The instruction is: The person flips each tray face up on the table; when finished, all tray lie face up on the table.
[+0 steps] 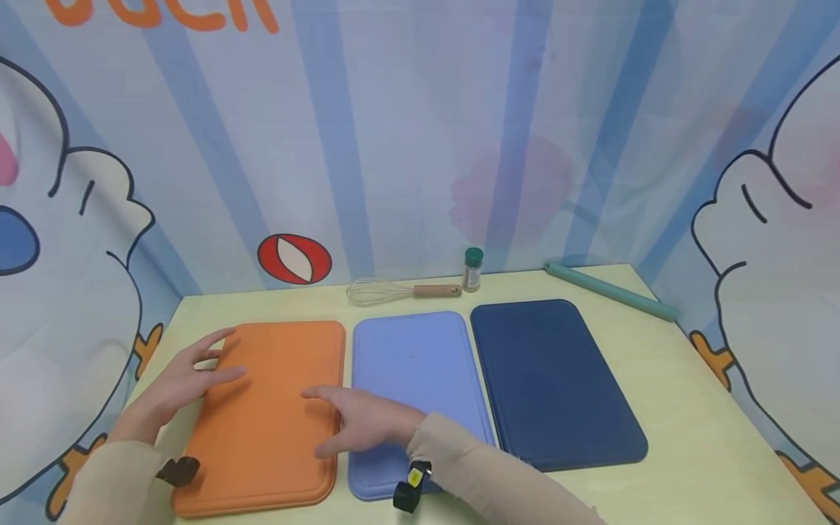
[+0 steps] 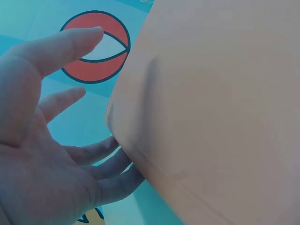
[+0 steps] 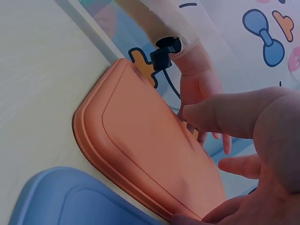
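An orange cutting board (image 1: 275,437) lies flat at the left of the table. My left hand (image 1: 184,383) is at its left edge, thumb spread over the board. In the left wrist view, the lower fingers (image 2: 110,171) of that hand meet the board's edge, some tips hidden behind it, while the thumb stays apart. My right hand (image 1: 361,419) is at the board's right edge, thumb and index finger spread apart over the orange surface. The right forearm crosses above a periwinkle-blue cutting board (image 1: 413,357). Neither hand has its fingers closed around anything.
Right of the periwinkle board lies a navy cutting board (image 1: 558,386). Along the back are a whisk (image 1: 437,291) with a wooden handle, a small green-capped jar (image 1: 472,273) and a teal rod (image 1: 610,292). A cartoon-printed cloth (image 1: 420,146) hangs behind the pale yellow table.
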A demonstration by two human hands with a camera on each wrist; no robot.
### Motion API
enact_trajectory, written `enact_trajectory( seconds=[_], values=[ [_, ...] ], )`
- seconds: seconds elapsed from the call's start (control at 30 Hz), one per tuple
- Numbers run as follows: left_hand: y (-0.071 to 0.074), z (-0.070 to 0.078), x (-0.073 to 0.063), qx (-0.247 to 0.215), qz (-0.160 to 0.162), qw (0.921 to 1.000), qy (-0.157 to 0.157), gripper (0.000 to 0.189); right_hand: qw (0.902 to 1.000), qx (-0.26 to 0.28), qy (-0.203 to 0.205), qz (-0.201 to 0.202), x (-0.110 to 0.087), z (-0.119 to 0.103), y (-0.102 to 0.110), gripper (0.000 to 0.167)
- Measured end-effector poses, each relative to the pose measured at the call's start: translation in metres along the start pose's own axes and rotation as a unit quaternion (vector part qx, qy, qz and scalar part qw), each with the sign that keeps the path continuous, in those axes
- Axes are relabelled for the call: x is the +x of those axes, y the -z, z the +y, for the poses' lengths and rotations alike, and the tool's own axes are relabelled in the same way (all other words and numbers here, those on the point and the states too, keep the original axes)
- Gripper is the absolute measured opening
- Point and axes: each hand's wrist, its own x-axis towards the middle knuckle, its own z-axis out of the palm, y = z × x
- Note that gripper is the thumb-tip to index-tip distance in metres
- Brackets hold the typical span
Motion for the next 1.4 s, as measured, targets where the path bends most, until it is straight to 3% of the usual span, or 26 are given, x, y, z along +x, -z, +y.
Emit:
enact_trajectory(
  seconds=[0.57, 1.03, 1.4],
  values=[
    [0.017, 0.007, -0.003, 0.003, 0.015, 0.9998, -0.015, 0.084, 0.9996, 0.013, -0.022, 0.010, 0.001, -0.008, 0.001, 0.083],
    [0.025, 0.016, -0.010, 0.015, -0.006, 0.9994, -0.030, 0.067, 0.9990, -0.016, -0.035, 0.024, 0.000, -0.016, 0.002, 0.081],
    [0.030, 0.026, -0.015, 0.026, -0.008, 0.9991, -0.032, 0.062, 0.9924, -0.076, 0.041, 0.087, 0.006, -0.020, -0.001, 0.070]
  ],
)
